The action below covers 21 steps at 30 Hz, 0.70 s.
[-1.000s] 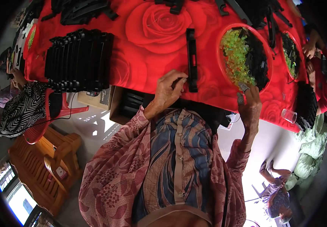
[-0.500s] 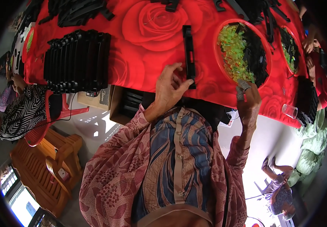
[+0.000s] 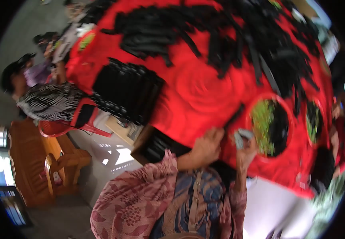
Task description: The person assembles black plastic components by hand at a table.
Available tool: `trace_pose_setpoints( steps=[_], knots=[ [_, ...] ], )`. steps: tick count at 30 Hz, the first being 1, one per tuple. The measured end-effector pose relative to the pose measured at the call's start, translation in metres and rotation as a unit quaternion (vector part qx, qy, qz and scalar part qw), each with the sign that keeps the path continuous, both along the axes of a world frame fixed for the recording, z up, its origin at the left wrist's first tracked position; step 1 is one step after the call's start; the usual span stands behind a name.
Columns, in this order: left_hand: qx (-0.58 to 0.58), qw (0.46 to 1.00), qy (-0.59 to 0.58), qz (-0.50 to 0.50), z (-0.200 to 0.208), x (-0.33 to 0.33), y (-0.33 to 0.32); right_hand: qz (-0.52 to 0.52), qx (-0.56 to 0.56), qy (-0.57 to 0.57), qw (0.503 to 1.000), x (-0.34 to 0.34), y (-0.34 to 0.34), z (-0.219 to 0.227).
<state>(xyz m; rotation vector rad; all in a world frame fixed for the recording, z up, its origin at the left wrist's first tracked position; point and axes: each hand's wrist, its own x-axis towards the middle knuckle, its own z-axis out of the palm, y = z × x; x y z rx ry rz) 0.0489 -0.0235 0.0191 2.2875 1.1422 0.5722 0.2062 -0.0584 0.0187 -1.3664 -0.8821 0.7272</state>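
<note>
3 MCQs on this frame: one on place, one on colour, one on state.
1. Where is the round red tray holding green pieces?
A. right of the right hand
B. on the wooden bench
C. under the red chair

2. What colour is the table cover?
A. blue
B. red
C. white

3. What is the left hand doing?
A. hanging off the table
B. gripping the red chair
C. closed on a long black strip

Answers:
1 A, the tray sits just past the right hand.
2 B, red with rose print.
3 C, the fingers close round the strip's near end.
</note>
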Motion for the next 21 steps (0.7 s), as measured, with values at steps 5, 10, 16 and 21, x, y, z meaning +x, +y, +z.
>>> trace_pose_setpoints(
  steps=[5,10,16,21],
  knots=[
    [0.051,0.998,-0.001,-0.031,-0.001,-0.006,-0.011,0.036,0.036,0.084,0.995,0.003,0.007,-0.017],
    [0.058,0.997,0.035,-0.035,-0.009,-0.020,-0.010,0.051,0.032,0.140,0.988,-0.007,0.013,-0.037],
    [0.087,0.996,0.005,-0.019,-0.002,-0.017,-0.007,0.055,-0.006,0.056,0.997,-0.010,0.020,-0.037],
    [0.063,0.998,0.003,-0.001,-0.003,-0.018,0.005,0.054,0.002,0.060,0.997,-0.018,0.022,-0.040]
  ],
)
